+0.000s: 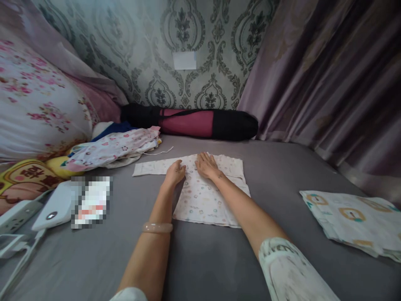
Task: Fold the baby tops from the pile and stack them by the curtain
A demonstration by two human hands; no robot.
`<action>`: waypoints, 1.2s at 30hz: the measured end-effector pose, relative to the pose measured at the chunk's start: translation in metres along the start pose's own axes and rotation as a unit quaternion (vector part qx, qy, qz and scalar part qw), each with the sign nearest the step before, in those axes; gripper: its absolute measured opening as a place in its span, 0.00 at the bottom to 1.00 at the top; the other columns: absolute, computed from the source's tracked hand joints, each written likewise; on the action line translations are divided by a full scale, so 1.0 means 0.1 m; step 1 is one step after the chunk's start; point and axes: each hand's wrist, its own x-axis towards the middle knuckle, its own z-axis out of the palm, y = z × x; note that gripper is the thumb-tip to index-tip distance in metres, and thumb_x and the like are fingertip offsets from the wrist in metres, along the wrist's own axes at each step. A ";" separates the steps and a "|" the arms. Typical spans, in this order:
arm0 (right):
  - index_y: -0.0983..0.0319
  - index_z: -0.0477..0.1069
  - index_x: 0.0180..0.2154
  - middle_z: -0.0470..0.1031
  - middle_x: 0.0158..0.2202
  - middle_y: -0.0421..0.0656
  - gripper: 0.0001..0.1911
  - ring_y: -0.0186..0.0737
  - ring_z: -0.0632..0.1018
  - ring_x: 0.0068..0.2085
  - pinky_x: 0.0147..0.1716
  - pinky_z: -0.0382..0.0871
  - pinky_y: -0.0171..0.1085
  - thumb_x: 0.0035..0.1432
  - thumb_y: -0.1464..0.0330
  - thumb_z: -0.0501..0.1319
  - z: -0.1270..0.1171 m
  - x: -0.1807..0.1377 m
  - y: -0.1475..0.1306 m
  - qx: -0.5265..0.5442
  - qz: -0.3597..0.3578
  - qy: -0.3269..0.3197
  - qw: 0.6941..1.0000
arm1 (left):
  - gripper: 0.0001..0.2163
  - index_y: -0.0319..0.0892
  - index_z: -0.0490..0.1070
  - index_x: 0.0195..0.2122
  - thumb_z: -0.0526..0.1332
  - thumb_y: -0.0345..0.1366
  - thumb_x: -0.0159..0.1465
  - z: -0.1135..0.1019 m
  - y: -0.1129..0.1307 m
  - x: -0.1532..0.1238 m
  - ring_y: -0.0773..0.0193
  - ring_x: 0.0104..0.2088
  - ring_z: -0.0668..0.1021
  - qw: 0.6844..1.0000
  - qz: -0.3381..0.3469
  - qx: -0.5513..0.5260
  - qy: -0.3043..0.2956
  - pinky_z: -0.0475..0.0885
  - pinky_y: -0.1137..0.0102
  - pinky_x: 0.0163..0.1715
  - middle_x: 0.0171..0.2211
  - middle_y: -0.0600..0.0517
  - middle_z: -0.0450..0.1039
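A small white long-sleeved shirt point(213, 200) with a tiny coloured print lies spread on the grey bed sheet. One sleeve point(147, 167) stretches out to the left; on the right side the other sleeve appears laid across the body. My right hand point(206, 166) rests flat on the upper part of the shirt, fingers extended. Beside it, my left hand point(176, 172) is at the base of the left sleeve, thumb and fingers slightly bent and apart. Its fingertips are partly hidden, but no cloth shows pinched between them.
A folded printed cloth point(351, 219) lies at the right. Rumpled clothes point(115, 146) are piled at the left, near a white power bank point(58, 205), a power strip point(19, 215) and a blurred-out packet point(92, 202). A black and maroon long bag point(188, 122) lies along the wall.
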 end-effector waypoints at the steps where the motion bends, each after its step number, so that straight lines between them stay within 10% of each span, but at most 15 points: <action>1: 0.61 0.49 0.67 0.46 0.70 0.46 0.30 0.44 0.46 0.69 0.65 0.36 0.47 0.69 0.59 0.36 0.01 0.03 0.00 0.002 0.003 -0.007 1.000 | 0.21 0.36 0.65 0.59 0.53 0.35 0.64 0.01 -0.01 0.01 0.53 0.55 0.74 1.000 0.003 -0.003 -0.001 0.67 0.62 0.54 0.55 0.36 0.70; 17: 0.55 0.50 0.67 0.48 0.69 0.44 0.28 0.49 0.48 0.69 0.64 0.37 0.53 0.69 0.59 0.37 0.10 0.11 0.06 0.001 0.007 -0.017 1.000 | 0.19 0.36 0.67 0.57 0.52 0.35 0.66 -0.29 -0.16 -0.01 0.54 0.54 0.73 0.991 -0.089 0.033 0.091 0.66 0.63 0.53 0.53 0.39 0.72; 25: 0.56 0.52 0.66 0.50 0.69 0.45 0.29 0.51 0.50 0.68 0.64 0.40 0.54 0.68 0.59 0.36 0.17 0.15 0.09 -0.015 -0.004 0.005 1.000 | 0.17 0.38 0.71 0.51 0.53 0.37 0.64 -0.51 -0.37 -0.12 0.41 0.56 0.66 0.920 -0.264 0.091 0.274 0.64 0.50 0.51 0.55 0.34 0.66; 36: 0.56 0.50 0.67 0.49 0.69 0.46 0.29 0.51 0.48 0.68 0.64 0.38 0.55 0.68 0.59 0.36 0.13 0.15 0.08 -0.006 -0.001 -0.016 1.000 | 0.18 0.34 0.69 0.49 0.58 0.41 0.62 -0.60 -0.64 -0.09 0.39 0.56 0.67 0.879 -0.345 0.105 0.312 0.64 0.49 0.50 0.55 0.29 0.64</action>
